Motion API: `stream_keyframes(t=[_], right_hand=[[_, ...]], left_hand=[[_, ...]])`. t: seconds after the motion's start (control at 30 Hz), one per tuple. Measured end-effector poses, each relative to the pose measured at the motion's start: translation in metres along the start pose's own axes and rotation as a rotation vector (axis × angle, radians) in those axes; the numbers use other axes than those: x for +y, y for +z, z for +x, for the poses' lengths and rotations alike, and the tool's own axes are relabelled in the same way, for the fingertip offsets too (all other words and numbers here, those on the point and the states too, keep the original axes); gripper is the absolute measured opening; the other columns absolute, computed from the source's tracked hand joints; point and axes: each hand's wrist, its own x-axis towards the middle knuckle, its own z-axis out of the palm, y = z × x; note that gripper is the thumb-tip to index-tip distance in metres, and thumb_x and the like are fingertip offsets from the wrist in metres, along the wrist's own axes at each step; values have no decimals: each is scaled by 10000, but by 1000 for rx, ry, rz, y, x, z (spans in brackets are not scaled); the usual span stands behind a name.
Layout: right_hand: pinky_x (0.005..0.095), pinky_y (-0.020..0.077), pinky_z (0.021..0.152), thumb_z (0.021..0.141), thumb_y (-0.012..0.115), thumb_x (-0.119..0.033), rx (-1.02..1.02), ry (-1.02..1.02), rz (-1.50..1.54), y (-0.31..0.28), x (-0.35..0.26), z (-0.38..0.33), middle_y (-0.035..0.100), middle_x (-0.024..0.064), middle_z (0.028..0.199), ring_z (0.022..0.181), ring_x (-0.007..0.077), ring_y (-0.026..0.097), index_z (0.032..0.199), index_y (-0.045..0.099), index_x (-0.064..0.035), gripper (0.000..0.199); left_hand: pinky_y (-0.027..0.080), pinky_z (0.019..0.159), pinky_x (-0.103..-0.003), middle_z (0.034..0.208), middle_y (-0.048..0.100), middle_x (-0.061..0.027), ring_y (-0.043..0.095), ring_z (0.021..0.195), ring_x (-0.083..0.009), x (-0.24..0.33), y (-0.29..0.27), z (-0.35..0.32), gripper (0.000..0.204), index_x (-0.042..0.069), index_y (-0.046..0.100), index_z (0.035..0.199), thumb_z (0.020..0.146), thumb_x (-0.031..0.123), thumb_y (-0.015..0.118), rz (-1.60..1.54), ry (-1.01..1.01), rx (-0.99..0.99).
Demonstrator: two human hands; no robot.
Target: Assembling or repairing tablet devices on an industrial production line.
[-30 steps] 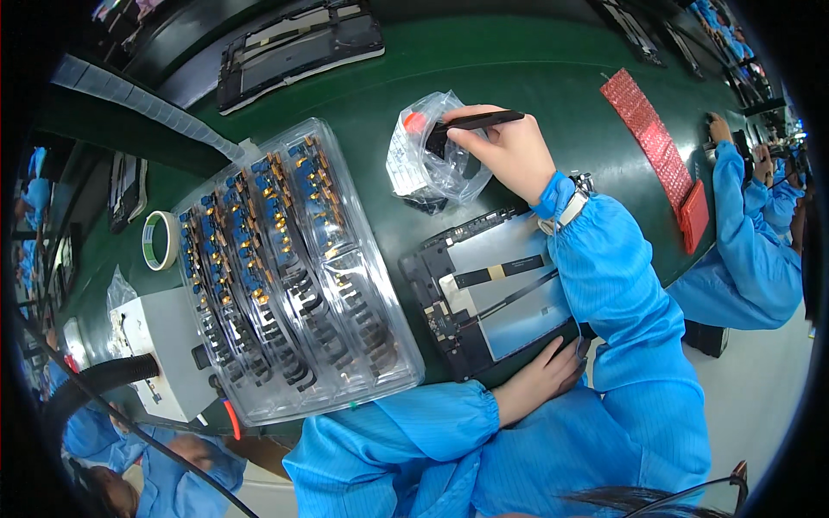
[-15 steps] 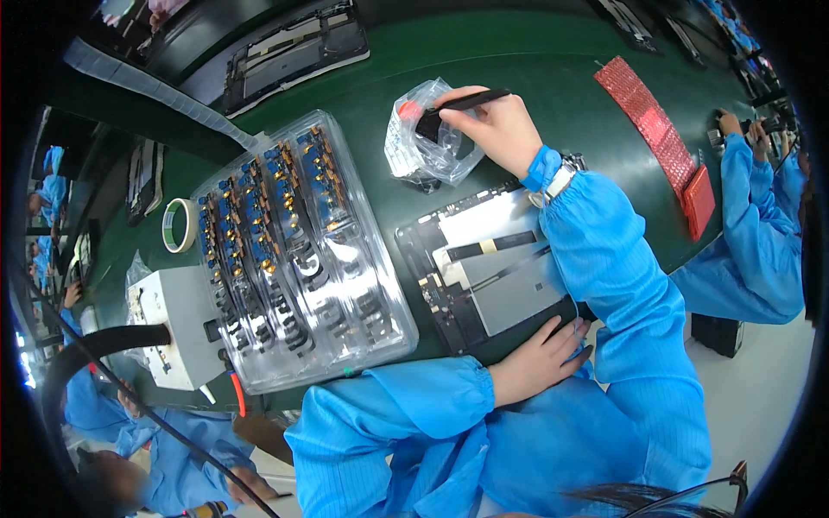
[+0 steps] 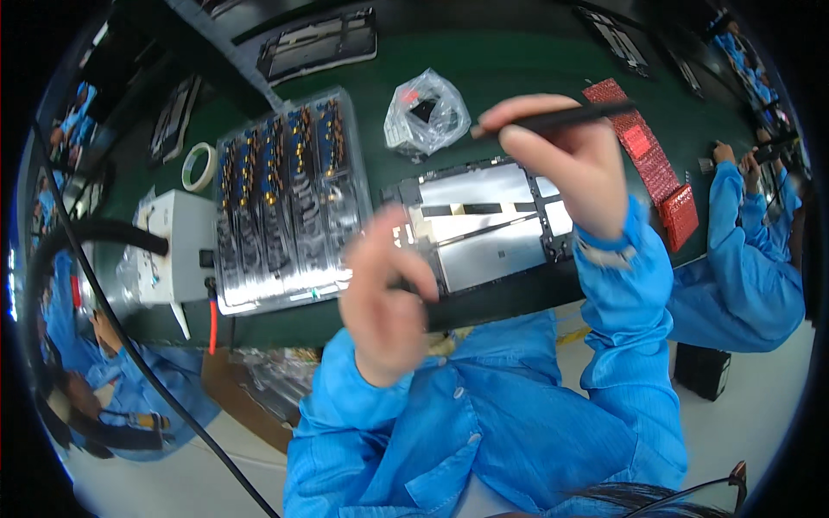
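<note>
Right hand (image 3: 580, 164): pinching a black pen-like tool (image 3: 596, 113), raised over the tablet's upper right part. Left hand (image 3: 384, 298): blurred, finger and thumb parted, before the tray's near right corner. Tablet (image 3: 492, 263): opened, flat on green table (image 3: 509, 69), between the hands. Beyond it, clear bag (image 3: 445, 121). Left, clear tray (image 3: 353, 155) of small parts; then white box (image 3: 181, 250), tape roll (image 3: 211, 166). Right, red bubble wrap (image 3: 643, 151).

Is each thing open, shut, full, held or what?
Right hand: closed on the black tool
Black tool: held, raised
Left hand: raised, blurred, thumb and forefinger apart
Tablet: opened, insides showing
Clear tray: filled with parts
Plastic bag: crumpled, dark thing inside
</note>
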Motion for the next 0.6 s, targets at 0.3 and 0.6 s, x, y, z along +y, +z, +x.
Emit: stream_keyframes(t=[0.3,0.6], right_hand=[[265,463,645,711,643,-24,-335,-73,-295,28,-14,-40,623,95,805,733,165,588,882,618,4,175],[251,424,590,703,642,-28,-310,-12,-204,27,0,-51,634,69,809,682,146,563,881,639,-25,179]], left_hand=[[222,1029,-363,1402,271,-83,234,1301,-210,-2,23,21,571,38,247,1347,894,385,259,-1448,-648,139],[193,1054,-358,1395,286,-90,241,1298,-210,6,27,3,534,26,274,1338,880,301,261,-1601,-758,163]])
